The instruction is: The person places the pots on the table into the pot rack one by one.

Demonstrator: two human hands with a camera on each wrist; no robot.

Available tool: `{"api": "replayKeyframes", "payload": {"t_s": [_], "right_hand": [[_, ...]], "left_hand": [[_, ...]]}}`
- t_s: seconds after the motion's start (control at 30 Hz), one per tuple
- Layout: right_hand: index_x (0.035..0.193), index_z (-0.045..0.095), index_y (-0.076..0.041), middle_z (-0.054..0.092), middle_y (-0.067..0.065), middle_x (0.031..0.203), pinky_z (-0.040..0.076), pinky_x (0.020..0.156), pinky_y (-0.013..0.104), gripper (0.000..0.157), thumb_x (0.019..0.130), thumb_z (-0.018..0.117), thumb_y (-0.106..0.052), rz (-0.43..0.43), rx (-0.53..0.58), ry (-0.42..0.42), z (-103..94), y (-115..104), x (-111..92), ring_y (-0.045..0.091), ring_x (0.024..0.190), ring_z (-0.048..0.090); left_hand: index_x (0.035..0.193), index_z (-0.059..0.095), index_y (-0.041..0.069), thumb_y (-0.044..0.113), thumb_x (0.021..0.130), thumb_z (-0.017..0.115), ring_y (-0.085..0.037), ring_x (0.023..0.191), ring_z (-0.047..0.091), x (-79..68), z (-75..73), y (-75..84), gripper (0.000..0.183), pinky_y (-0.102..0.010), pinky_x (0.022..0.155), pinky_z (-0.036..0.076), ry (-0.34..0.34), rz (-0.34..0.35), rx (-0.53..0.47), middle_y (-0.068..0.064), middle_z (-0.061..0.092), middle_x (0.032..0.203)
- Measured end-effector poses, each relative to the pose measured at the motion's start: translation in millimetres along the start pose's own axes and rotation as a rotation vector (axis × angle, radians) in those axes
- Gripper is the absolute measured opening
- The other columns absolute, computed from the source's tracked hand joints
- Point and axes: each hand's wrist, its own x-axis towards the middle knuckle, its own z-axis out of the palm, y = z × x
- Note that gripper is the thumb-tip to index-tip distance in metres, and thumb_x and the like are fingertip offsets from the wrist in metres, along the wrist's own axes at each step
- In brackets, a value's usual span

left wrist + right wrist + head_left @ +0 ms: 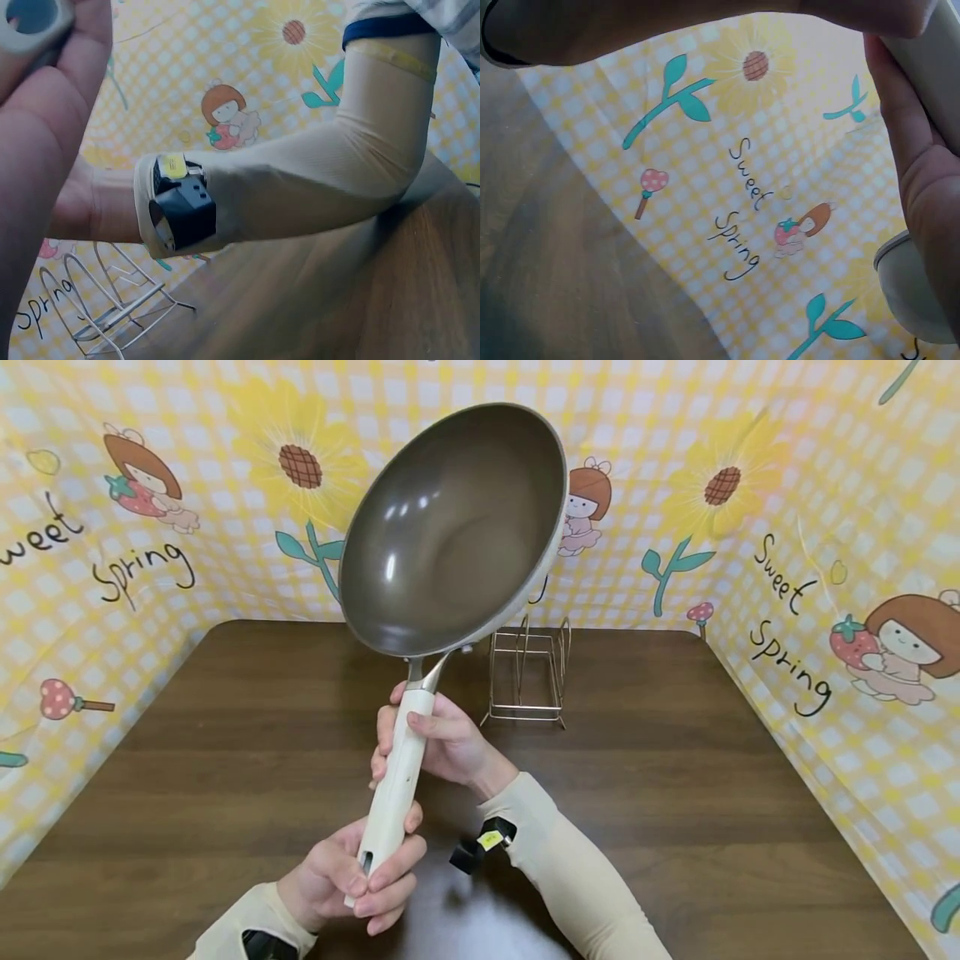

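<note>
A deep frying pan (pixel 457 535) with a brown-grey inside and a cream handle (pixel 397 777) is held up, tilted, its inside facing the head camera. My left hand (pixel 356 872) grips the lower end of the handle, by the hanging hole. Higher up, just below the metal neck, my right hand (pixel 450 743) holds the same handle, its thumb lying across the front. In the left wrist view the handle's end (pixel 52 15) shows at the top left corner. The right wrist view catches the pan's pale outer side (pixel 911 292) at its right edge, partly behind the fingers.
Behind the pan, a wire rack (pixel 525 714) stands on the dark wooden table (pixel 675 827). A yellow checked cloth (pixel 480 381) with printed flowers and figures walls off the back and sides. Cream sleeves (pixel 577 868) cover both forearms, with small black cameras at the wrists.
</note>
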Motion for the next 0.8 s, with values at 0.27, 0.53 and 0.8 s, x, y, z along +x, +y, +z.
{"api": "replayKeyframes", "payload": {"t_s": [0.27, 0.53, 0.8], "right_hand": [[0.113, 0.044, -0.019, 0.059, 0.008, 0.086, 0.047, 0.08, 0.046, 0.022, 0.092, 0.053, -0.02, -0.066, -0.066, -0.008, -2.9, -13.9, -5.1, 0.03, 0.086, 0.064], [0.114, 0.044, -0.019, 0.062, 0.009, 0.086, 0.052, 0.074, 0.044, 0.024, 0.092, 0.055, -0.018, -0.157, -0.112, 0.021, -6.5, -28.0, -10.3, 0.029, 0.085, 0.066], [0.107, 0.041, -0.017, 0.063, 0.008, 0.071, 0.053, 0.06, 0.04, 0.031, 0.086, 0.063, -0.013, -0.216, -0.124, 0.165, -8.5, -44.8, -19.0, 0.024, 0.064, 0.065]], "left_hand": [[0.124, 0.029, 0.019, 0.008, 0.086, 0.052, -0.015, 0.045, 0.034, 14.0, -7.3, 5.9, 0.046, -0.03, 0.038, 0.033, -0.071, -0.047, -0.065, -0.001, 0.031, 0.069], [0.12, 0.029, 0.018, 0.006, 0.085, 0.055, -0.012, 0.048, 0.038, 31.1, -23.5, 3.0, 0.045, -0.026, 0.047, 0.041, -0.159, -0.076, -0.229, 0.0, 0.033, 0.069], [0.116, 0.03, 0.018, 0.007, 0.084, 0.057, -0.013, 0.051, 0.042, 48.2, -38.7, 2.1, 0.043, -0.026, 0.071, 0.049, -0.186, -0.131, -0.231, -0.002, 0.034, 0.069]]}}
